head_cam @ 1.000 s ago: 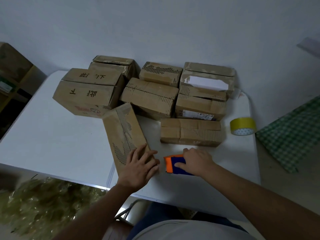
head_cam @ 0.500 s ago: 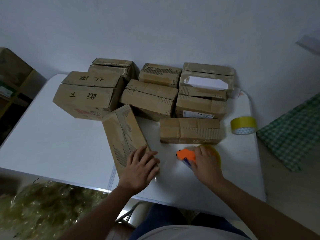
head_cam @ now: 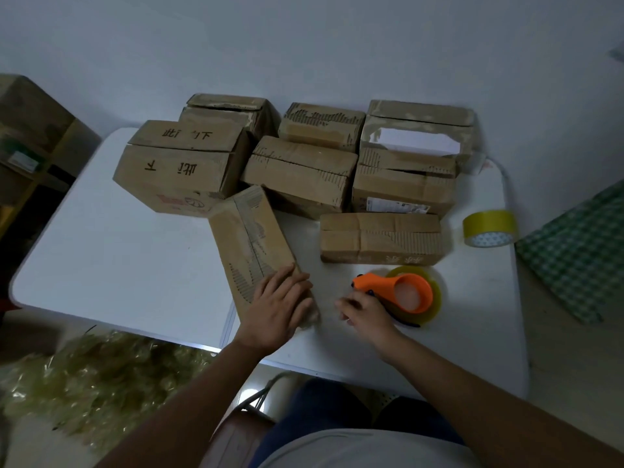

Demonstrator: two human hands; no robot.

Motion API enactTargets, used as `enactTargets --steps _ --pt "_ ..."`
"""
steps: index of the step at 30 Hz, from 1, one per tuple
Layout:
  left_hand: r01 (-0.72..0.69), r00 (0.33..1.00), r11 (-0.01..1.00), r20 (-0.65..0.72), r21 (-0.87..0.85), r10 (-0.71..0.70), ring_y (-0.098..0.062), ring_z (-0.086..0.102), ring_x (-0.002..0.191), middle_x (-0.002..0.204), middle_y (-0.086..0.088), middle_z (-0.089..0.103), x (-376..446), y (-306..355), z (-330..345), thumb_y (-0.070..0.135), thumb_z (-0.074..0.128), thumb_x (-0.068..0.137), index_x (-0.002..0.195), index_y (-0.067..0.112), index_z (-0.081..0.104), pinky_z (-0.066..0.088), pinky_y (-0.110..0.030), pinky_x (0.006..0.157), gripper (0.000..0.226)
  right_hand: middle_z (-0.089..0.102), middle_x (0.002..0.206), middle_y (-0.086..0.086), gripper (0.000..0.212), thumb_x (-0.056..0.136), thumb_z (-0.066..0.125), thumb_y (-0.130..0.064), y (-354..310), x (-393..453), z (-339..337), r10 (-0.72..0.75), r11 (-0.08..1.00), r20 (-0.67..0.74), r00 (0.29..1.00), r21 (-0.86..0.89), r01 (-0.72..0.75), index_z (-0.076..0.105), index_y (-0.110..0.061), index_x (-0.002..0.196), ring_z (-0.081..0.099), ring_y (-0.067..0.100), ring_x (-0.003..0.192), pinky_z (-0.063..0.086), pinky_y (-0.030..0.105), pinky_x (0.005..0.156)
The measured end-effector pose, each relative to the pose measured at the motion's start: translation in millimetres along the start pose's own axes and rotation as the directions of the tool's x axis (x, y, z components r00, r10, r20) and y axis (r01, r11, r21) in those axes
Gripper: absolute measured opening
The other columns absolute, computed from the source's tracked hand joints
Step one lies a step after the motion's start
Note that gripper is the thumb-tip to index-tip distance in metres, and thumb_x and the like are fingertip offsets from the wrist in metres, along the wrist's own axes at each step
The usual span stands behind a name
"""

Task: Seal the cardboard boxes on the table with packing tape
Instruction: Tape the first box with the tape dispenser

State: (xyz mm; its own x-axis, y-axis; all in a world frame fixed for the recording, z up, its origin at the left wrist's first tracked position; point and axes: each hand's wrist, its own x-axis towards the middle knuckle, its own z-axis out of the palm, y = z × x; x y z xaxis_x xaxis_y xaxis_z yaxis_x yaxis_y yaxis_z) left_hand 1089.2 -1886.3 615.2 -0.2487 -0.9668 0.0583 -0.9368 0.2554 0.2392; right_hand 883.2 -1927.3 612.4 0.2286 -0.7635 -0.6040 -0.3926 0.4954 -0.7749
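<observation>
A single head-worn camera looks steeply down, close over the white table [head_cam: 118, 265].

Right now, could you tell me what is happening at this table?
A person is sealing cardboard boxes. Their left hand rests flat on the near end of a long brown cardboard box lying at an angle on the white table. Their right hand is at the orange tape dispenser, seemingly picking at the tape end. A spare yellow tape roll sits at the right edge.

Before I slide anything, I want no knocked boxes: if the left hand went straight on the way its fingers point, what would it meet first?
The left hand rests flat on the long narrow box, fingers pointing up along it. Going on, it would probably reach the stacked box behind first; depth is unclear.
</observation>
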Motion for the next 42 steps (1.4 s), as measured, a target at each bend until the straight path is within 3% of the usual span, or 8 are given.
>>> enactTargets --steps 6,13,17,25,29,33,39,42 --pt "0.013 1.000 0.995 0.025 0.103 -0.015 -0.021 0.021 0.151 0.160 0.007 0.030 -22.6 2.4 7.1 0.044 0.030 0.105 0.150 0.023 0.042 0.021 -0.059 0.116 0.051 0.061 0.077 -0.001 0.008 0.092 0.063 -0.011 11.1 -11.1 1.6 -0.184 0.974 -0.093 0.979 0.116 0.194 0.062 -0.010 0.084 0.059 -0.005 0.067 0.045 0.010 0.065" --pt "-0.031 0.998 0.986 0.061 0.166 0.022 -0.024 0.018 0.151 0.162 0.005 0.026 -22.3 -1.7 11.0 0.064 0.036 0.098 0.152 0.022 0.037 0.019 -0.062 0.116 0.068 0.061 0.069 -0.005 0.013 0.092 0.064 -0.011 16.3 -4.7 -3.1 -0.252 0.962 -0.079 0.965 0.087 0.258 0.063 -0.010 0.080 0.057 -0.003 0.067 0.043 0.009 0.067" --pt "-0.045 0.999 0.966 0.039 0.255 0.036 -0.028 0.024 0.149 0.161 0.001 0.030 -21.8 -1.4 17.2 0.063 0.046 0.095 0.151 0.020 0.040 0.026 -0.064 0.112 0.070 0.063 0.070 -0.005 0.011 0.091 0.066 -0.014 19.8 0.9 -2.3 -0.230 0.965 -0.083 0.970 0.107 0.238 0.065 -0.013 0.080 0.059 -0.002 0.068 0.044 0.008 0.067" --pt "-0.036 0.996 0.948 0.092 0.317 0.007 -0.033 0.026 0.148 0.160 -0.004 0.032 -19.5 4.8 19.9 0.060 0.048 0.093 0.151 0.018 0.037 0.029 -0.067 0.109 0.073 0.066 0.067 -0.003 0.017 0.095 0.061 -0.017 23.6 9.8 -2.1 -0.238 0.970 -0.106 0.966 0.028 0.242 0.068 -0.007 0.083 0.062 0.001 0.066 0.044 0.009 0.067" --pt "-0.021 0.988 0.962 0.152 0.271 -0.021 -0.030 0.015 0.151 0.163 -0.001 0.023 -19.2 5.2 12.0 0.064 0.057 0.085 0.154 0.021 0.030 0.023 -0.066 0.113 0.086 0.067 0.073 -0.002 0.018 0.096 0.058 -0.023 25.6 10.2 2.2 -0.262 0.965 -0.109 0.959 -0.039 0.260 0.065 -0.015 0.081 0.063 0.004 0.074 0.045 0.009 0.067" --pt "-0.045 0.988 0.982 0.156 0.181 0.017 -0.026 0.006 0.153 0.166 -0.003 0.009 -23.1 -2.5 7.1 0.075 0.048 0.086 0.158 0.020 0.016 0.008 -0.060 0.119 0.096 0.065 0.075 -0.007 0.018 0.098 0.054 -0.024 22.8 14.2 4.0 -0.315 0.944 -0.074 0.946 -0.123 0.305 0.063 -0.022 0.083 0.061 0.002 0.075 0.044 0.013 0.066" --pt "-0.048 0.984 0.972 0.177 0.230 0.007 -0.024 0.005 0.153 0.167 -0.005 0.007 -31.6 -7.9 8.0 0.065 0.048 0.091 0.159 0.015 0.014 0.018 -0.058 0.118 0.091 0.060 0.075 -0.001 0.022 0.101 0.049 -0.024 14.1 24.5 13.4 -0.424 0.867 -0.024 0.905 -0.298 0.398 0.057 -0.012 0.084 0.057 0.013 0.072 0.044 0.035 0.066" --pt "-0.074 0.982 0.969 0.185 0.237 0.030 -0.025 0.004 0.153 0.166 -0.004 0.009 -29.2 -6.7 7.7 0.063 0.048 0.091 0.159 0.016 0.013 0.015 -0.057 0.119 0.090 0.056 0.078 0.002 0.022 0.102 0.047 -0.020 11.0 29.9 21.5 -0.493 0.799 0.009 0.870 -0.391 0.457 0.054 -0.009 0.085 0.052 0.019 0.074 0.040 0.038 0.066"
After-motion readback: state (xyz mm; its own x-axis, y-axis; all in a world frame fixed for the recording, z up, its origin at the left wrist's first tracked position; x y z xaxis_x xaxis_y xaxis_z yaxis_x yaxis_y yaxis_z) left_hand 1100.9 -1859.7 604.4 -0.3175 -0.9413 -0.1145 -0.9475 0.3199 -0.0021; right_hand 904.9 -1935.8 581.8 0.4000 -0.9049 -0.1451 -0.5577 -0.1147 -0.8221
